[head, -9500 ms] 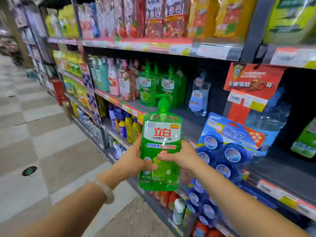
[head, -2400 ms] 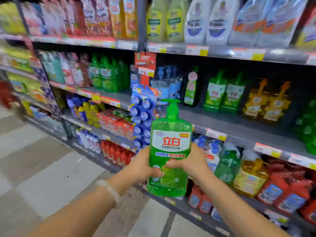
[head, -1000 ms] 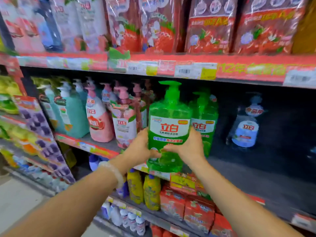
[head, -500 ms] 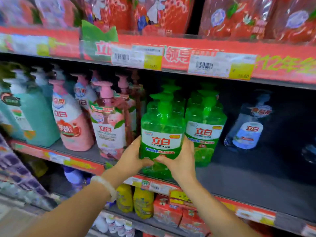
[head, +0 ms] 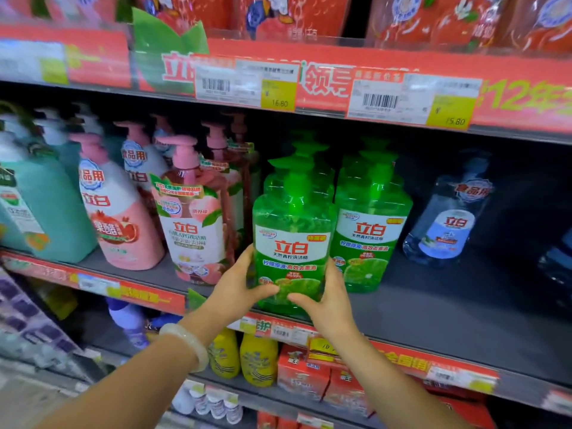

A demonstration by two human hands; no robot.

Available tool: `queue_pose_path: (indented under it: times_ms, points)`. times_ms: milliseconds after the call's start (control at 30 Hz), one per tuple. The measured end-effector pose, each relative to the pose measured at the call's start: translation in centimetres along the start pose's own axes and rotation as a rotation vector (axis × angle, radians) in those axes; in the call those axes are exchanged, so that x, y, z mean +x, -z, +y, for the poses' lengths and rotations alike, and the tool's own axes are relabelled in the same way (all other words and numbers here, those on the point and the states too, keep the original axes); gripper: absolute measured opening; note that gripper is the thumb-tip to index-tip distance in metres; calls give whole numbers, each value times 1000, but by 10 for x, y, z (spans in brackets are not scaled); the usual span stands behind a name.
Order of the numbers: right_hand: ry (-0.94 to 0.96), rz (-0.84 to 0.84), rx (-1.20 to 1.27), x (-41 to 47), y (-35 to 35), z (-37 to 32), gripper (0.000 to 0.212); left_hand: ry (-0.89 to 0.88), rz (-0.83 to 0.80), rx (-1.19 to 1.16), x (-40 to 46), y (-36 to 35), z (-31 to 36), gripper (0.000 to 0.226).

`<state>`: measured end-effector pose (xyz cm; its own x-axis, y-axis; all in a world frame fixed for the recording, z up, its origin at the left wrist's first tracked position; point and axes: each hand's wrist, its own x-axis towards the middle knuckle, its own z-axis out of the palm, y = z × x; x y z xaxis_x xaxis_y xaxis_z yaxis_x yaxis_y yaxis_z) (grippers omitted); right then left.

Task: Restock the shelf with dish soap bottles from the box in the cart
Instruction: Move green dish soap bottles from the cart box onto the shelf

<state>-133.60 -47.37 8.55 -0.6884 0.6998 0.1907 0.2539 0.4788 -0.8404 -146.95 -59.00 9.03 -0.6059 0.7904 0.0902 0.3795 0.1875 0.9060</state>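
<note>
A green dish soap pump bottle (head: 292, 239) with a white and green label stands upright at the front of the grey shelf (head: 433, 311). My left hand (head: 238, 283) grips its lower left side and my right hand (head: 328, 300) grips its lower right side, thumbs across the front. Whether its base rests on the shelf I cannot tell. More green bottles line up behind it, and a second row of green bottles (head: 370, 230) stands just to its right. The cart and box are out of view.
Pink pump bottles (head: 192, 224) stand close on the left, teal bottles (head: 40, 212) beyond them. A clear blue bottle (head: 445, 224) sits farther right with bare shelf around it. An upper shelf edge with price tags (head: 309, 85) hangs overhead. Yellow bottles and red boxes fill the shelf below.
Both hands have carried the green bottle forward and down onto the front of the left green row. The view has moved closer to the shelf.
</note>
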Motion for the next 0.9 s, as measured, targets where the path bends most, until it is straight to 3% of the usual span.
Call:
queue_pose_path:
  times_ms: [567, 700, 800, 900]
  points:
    - [-79, 32, -39, -5, -6, -7, 90, 17, -117, 34, 2, 7, 8, 78]
    - [-147, 26, -67, -8, -2, -14, 95, 75, -16, 83, -8, 2, 16, 81]
    - [-156, 30, -136, -24, 5, -12, 98, 168, 162, 197, -33, -12, 16, 71]
    - [-100, 5, -262, -50, 19, -6, 88, 73, 94, 437, -68, -32, 16, 58]
